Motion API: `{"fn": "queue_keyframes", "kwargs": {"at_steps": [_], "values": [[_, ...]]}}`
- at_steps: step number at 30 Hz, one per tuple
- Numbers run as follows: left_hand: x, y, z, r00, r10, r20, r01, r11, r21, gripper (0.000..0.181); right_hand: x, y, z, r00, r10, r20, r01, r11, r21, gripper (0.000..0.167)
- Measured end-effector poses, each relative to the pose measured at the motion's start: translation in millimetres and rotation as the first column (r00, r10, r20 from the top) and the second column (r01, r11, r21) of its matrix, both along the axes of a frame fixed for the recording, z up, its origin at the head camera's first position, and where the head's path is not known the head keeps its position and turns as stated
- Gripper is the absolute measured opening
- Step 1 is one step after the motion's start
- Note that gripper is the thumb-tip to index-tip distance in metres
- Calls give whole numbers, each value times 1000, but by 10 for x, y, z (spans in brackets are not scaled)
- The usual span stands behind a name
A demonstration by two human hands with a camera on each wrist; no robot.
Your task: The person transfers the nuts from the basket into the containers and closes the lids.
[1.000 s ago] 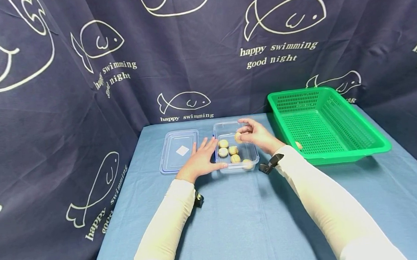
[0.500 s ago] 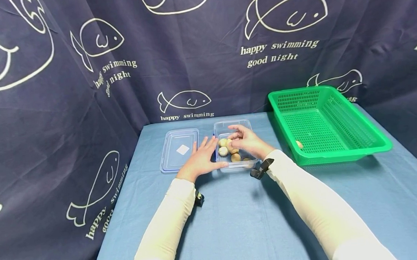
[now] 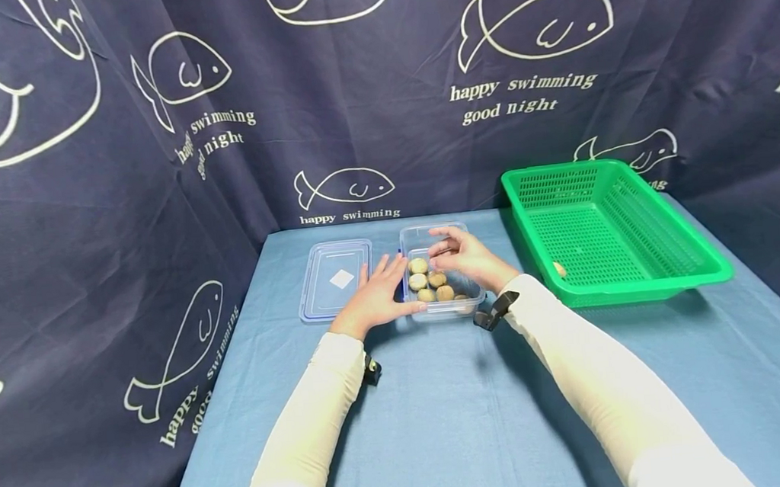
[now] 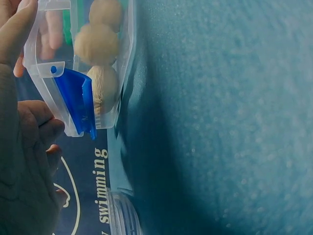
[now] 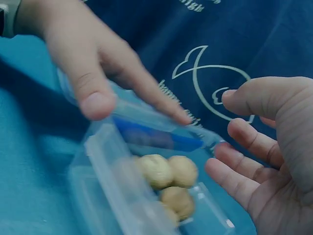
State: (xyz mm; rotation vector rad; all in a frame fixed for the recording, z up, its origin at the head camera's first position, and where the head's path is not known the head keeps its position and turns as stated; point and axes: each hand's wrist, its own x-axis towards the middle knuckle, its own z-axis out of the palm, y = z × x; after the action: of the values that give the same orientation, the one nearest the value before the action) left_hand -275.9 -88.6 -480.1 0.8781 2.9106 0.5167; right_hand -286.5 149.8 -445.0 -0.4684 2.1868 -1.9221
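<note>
A clear plastic food box (image 3: 460,305) with a blue side clip (image 4: 78,100) holds several tan, wrinkled walnuts (image 3: 418,281), bunched toward its near and left parts. My left hand (image 3: 372,304) rests against the box's left side, fingers spread and straight, the thumb along the near rim. Above the box, my right hand (image 3: 471,258) hovers with loosely bent fingers. Nothing lies between its thumb and fingertips in the right wrist view, where the walnuts (image 5: 177,201) show below it.
Flat on the blue cloth left of the box lies its clear lid (image 3: 325,298) with a white diamond label. A green perforated basket (image 3: 634,288) stands to the right, a small tan piece (image 3: 560,269) inside. Dark fish-print curtains (image 3: 423,141) enclose the table's back and left.
My right hand moved left over the box and let go of a walnut, which now sits among the others near the front left. The hand then drew back slightly. My left hand stayed put.
</note>
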Motion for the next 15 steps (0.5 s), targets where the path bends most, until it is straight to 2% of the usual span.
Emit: {"fn": "queue_keyframes", "kwargs": {"at_steps": [8, 15], "values": [[3, -5, 11, 1000, -12, -5, 12, 1000, -9, 106, -21, 366, 237, 991, -90, -98, 84, 995, -62, 58], [20, -9, 49, 1000, -19, 2, 19, 1000, 2, 105, -25, 778, 409, 983, -154, -96, 138, 979, -151, 54]]}}
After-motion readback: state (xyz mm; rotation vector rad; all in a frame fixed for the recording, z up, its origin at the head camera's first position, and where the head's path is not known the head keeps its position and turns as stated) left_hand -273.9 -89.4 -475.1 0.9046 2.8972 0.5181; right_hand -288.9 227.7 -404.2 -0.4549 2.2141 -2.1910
